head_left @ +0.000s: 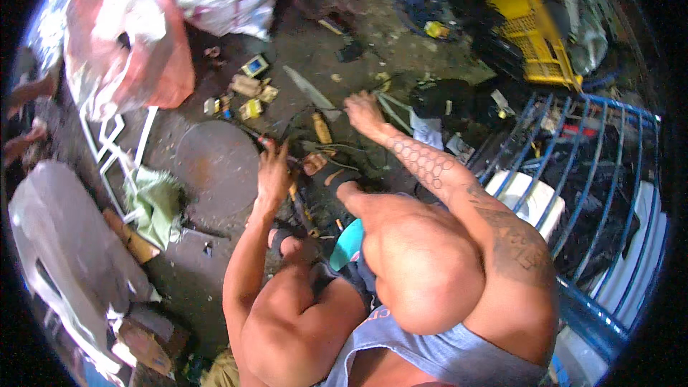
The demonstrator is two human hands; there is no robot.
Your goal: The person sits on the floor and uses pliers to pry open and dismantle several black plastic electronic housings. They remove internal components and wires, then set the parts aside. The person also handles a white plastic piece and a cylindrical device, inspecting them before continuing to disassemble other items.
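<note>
My left hand (272, 175) is closed around a thin red-handled tool (266, 142), whose tip points toward a round flat metal disc (218, 161) on the ground. To the right, my right hand (365, 114) hangs low with its fingers curled; what they hold, if anything, I cannot make out. Beside those fingers lies a long pale knife-like blade (309, 89). A tool with a wooden handle (321, 129) rests between my hands. Under my left hand is another tool with yellowish handles (299, 204), partly hidden. Dark cable (351, 149) runs near my sandalled foot (315, 165).
Small yellowish block-like parts (251, 109) lie beyond the disc. Sacks (129, 43) and white bent tubing (107, 143) stand at left, near a green cloth (154, 204). At right are a blue metal rack (602, 165) and a yellow crate (534, 36). Another person's hand (29, 140) shows far left.
</note>
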